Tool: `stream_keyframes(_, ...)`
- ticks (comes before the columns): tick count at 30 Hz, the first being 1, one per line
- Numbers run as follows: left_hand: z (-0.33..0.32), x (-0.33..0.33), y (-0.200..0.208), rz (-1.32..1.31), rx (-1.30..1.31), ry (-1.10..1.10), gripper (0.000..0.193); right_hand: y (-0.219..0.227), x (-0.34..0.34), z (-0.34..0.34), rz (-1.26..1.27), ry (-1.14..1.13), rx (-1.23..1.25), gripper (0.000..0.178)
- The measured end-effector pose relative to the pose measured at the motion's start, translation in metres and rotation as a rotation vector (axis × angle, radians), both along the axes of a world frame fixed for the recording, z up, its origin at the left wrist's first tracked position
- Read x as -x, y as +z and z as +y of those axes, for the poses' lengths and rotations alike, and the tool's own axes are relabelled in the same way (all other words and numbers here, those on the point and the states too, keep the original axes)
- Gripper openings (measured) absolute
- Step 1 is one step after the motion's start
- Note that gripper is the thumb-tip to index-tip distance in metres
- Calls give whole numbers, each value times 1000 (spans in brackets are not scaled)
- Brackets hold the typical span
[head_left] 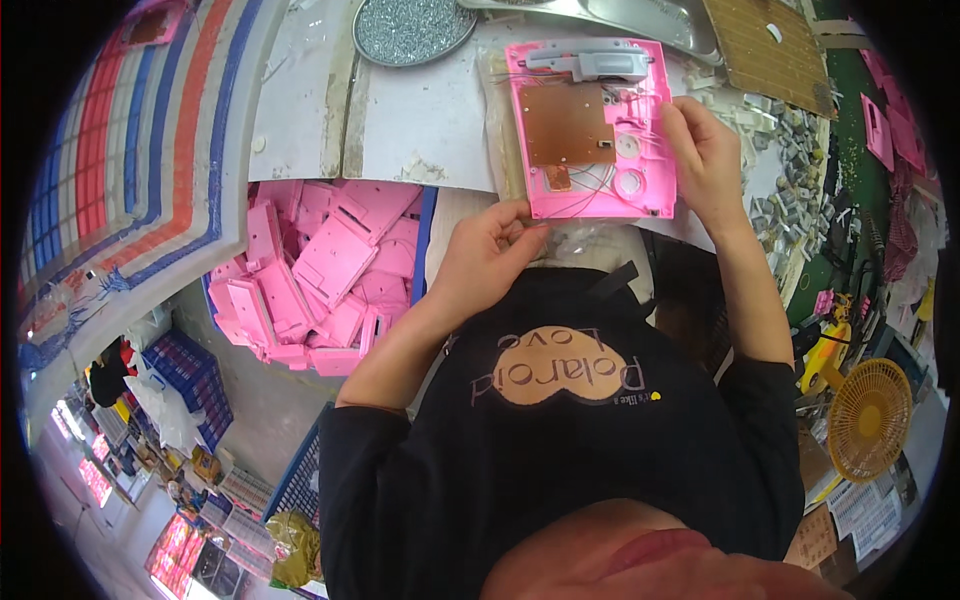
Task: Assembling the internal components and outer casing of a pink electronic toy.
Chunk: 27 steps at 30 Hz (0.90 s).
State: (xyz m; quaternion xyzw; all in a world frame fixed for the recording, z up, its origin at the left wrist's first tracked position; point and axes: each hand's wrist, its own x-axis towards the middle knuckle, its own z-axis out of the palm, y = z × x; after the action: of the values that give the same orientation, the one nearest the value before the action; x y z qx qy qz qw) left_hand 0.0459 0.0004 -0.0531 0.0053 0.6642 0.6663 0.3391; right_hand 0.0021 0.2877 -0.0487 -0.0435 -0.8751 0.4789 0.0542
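Beside the bench (425, 130), a blue crate (424, 230) of pink shells (335, 260) stands centre left, within easy reach, we judge; at upper centre, the pink casing (648, 148) shows its wired interior, right edge clasped by the right fingers (684, 128), likely for steadiness; the left fingers (513, 212) bunch at its lower-left corner, gripping or not, we cannot tell. Upside-down shirt lettering (575, 370) sits mid-frame.
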Motion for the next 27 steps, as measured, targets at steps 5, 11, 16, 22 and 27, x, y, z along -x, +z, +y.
stream_keyframes(5, -1, 5, 11, 301, 314, -83, 25, 3, 12, -5, -10, 14, -404, 24)
stream_keyframes(11, -9, -1, 24, 469, 493, -66, 18, -15, 17, -11, 151, 61, -450, 24)
stream_keyframes(16, -29, 3, 4, 741, 457, 20, 10, -10, 12, -7, 28, 41, -354, 18)
stream_keyframes(22, -35, 2, -3, 900, 480, -28, 11, 20, -12, -29, 378, 293, -347, 18)
stream_keyframes(27, -40, -4, -1, 961, 507, -62, 9, 10, -32, -79, 387, 492, -382, 22)
